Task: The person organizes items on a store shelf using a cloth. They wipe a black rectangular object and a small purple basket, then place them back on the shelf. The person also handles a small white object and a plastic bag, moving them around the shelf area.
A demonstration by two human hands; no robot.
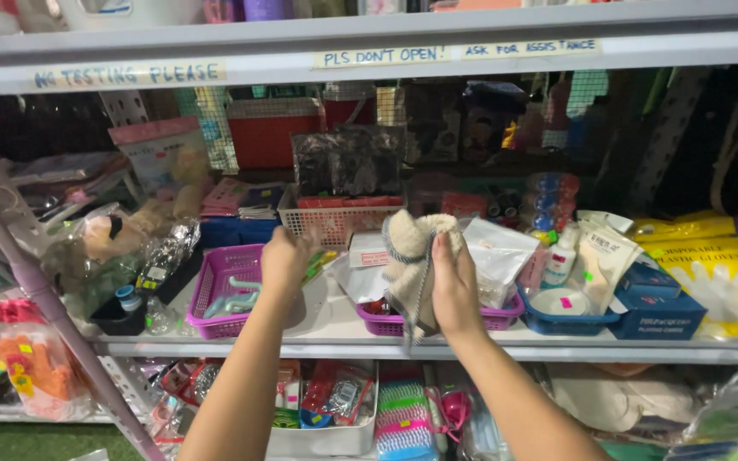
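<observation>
My right hand (454,286) is clenched around a fluffy cream cloth bundle (412,256) with a grey-striped edge, holding it up in front of the small purple basket (497,318) on the white shelf (326,329). Part of the bundle hangs down past the shelf's front edge, below that basket. My left hand (284,256) reaches in to the left of the purple basket, fingers curled over near the rim of a white mesh basket (330,224) that sits behind it; I cannot tell whether that hand grips anything.

Further left of the small purple basket stands a larger purple basket (215,299) holding pale green plastic pieces. Just right of the small purple basket is a blue tray (557,323) with a white round container in it, and a silvery white pouch (497,256) leans over the basket's back. Further right lies a dark blue box (655,307), then yellow glove packets (715,269). Behind, above the basket, a red crate (271,132) stands deep in the shelf.
</observation>
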